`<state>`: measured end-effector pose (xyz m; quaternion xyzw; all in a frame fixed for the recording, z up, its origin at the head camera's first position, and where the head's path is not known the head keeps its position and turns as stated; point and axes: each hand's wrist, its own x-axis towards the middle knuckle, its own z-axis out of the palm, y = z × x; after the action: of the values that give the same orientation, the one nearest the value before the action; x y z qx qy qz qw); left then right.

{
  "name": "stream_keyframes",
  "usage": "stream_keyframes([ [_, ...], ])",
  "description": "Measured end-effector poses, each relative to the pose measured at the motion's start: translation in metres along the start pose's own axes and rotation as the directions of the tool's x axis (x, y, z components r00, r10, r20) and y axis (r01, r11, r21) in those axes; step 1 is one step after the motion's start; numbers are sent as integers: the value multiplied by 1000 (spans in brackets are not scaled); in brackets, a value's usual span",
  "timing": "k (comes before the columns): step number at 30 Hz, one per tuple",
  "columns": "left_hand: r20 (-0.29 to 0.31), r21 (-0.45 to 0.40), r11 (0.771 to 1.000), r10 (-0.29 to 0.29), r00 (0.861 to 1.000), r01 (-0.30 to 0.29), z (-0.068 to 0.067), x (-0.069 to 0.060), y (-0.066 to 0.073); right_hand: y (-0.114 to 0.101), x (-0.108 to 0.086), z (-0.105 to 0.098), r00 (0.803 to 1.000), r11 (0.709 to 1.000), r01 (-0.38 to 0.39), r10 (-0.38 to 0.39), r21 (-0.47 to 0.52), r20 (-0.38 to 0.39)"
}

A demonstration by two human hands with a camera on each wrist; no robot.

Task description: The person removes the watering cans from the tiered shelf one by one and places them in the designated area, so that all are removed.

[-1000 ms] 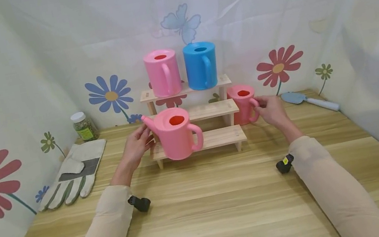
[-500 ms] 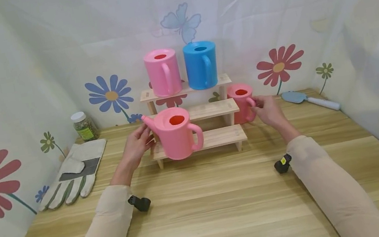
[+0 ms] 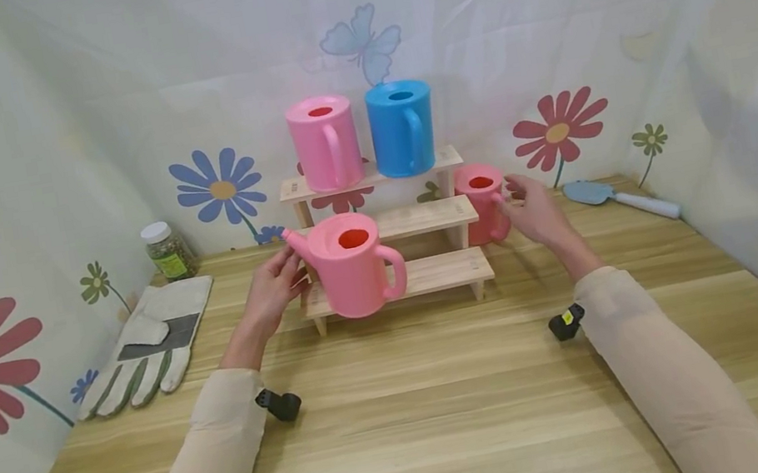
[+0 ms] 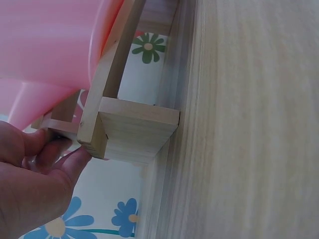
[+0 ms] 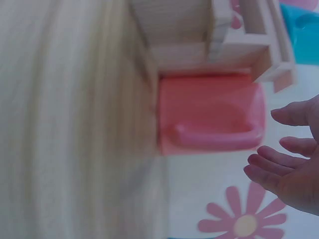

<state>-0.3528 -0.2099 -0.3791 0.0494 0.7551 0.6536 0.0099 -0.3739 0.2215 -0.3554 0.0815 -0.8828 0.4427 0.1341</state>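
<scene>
A pink watering can (image 3: 350, 279) stands on the lowest step of a three-tier wooden stand (image 3: 422, 220), its spout to the left. My left hand (image 3: 271, 296) grips the stand's left end below that spout; in the left wrist view its curled fingers (image 4: 75, 162) meet the wood. On the table, against the stand's right side, stands another pink watering can (image 3: 478, 206), partly hidden by the stand. My right hand (image 3: 536, 210) is beside its handle with fingers spread; the right wrist view shows a gap between hand and can.
A light pink watering can (image 3: 314, 151) and a blue watering can (image 3: 395, 136) stand on the top step. A work glove (image 3: 154, 344) and a lidded jar (image 3: 169, 253) lie at the left; a garden trowel (image 3: 618, 200) lies at the right by the curtain.
My right hand has slid the right-hand pink watering can slightly left and back against the stand, then let go of its handle. My left hand has stayed still.
</scene>
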Motion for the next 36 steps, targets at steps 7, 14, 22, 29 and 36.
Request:
stream_keyframes([
  [7, -6, 2, 1000, -9, 1000, 9, 0, 0, 0, -54, -17, 0, 994, 993, 113, -112, 26, -12],
  [14, 4, 1, 1000, -2, 1000, 2, 1, 0, 0, -96, -45, 23, 959, 960, 255, -266, 119, 93],
  [22, -3, 9, 1000, 2, 1000, -2, 0, 0, 0, -115, -58, 67, 932, 928, 248, -307, 278, 195],
  [29, 0, 4, 1000, 11, 1000, -11, 0, 0, 0, -122, -58, 86, 948, 938, 205, -261, 279, 182],
  [36, 3, 6, 1000, 11, 1000, -11, 0, 0, 0, -126, -59, 93, 961, 946, 174, -223, 273, 162],
])
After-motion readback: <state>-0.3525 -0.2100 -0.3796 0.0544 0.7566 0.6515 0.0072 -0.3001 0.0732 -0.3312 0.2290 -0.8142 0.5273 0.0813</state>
